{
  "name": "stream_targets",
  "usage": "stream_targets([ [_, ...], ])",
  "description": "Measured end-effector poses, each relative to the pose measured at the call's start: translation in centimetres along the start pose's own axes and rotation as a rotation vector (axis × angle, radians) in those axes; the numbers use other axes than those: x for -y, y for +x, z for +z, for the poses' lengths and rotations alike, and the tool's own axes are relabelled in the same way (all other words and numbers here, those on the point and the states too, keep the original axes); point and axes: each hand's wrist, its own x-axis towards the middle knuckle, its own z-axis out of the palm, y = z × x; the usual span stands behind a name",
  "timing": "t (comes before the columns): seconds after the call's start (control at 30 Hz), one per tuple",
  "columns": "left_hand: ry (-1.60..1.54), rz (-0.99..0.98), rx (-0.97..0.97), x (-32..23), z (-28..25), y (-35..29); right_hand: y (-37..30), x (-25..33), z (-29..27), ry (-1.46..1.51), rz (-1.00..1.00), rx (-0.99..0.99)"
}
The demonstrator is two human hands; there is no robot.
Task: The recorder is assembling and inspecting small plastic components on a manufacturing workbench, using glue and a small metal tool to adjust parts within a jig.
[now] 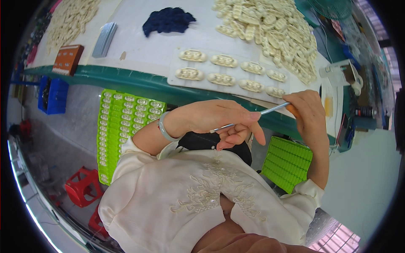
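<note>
On the tabletop (130, 46), a tray (206, 67) bore cream pieces (224, 60) at one o'clock. Toward three, the left hand (225, 118) curled its fingers around a slim rod (274, 109); the right hand (304, 109) pinched its end. Readying it seemed underway, steadiness probably needed next.

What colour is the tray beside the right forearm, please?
The tray is bright green, clearest in head view.

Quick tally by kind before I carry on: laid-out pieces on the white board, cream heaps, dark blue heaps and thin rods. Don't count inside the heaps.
Cream pieces on the white board: 8
Cream heaps: 2
Dark blue heap: 1
Thin rod: 1
Total: 12
</note>
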Motion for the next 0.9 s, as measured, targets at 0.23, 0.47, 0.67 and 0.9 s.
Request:
stream_targets([
  [0.23,0.097,-0.062,-0.197,-0.6,1.2,1.7,-3.6,-0.6,0.0,0.034,-0.044,0.047],
  [0.47,0.180,-0.039,-0.226,-0.2,0.8,4.1,-2.9,-0.3,1.4,-0.003,-0.189,0.008],
  [0.67,0.274,0.029,-0.367,1.7,-0.7,2.8,-0.7,0.1,2.6,-0.032,-0.291,0.064],
  [0.9,1.235,0.386,-1.142,3.5,1.0,-1.5,6.0,3.5,4.5,-0.350,-0.562,0.176],
])
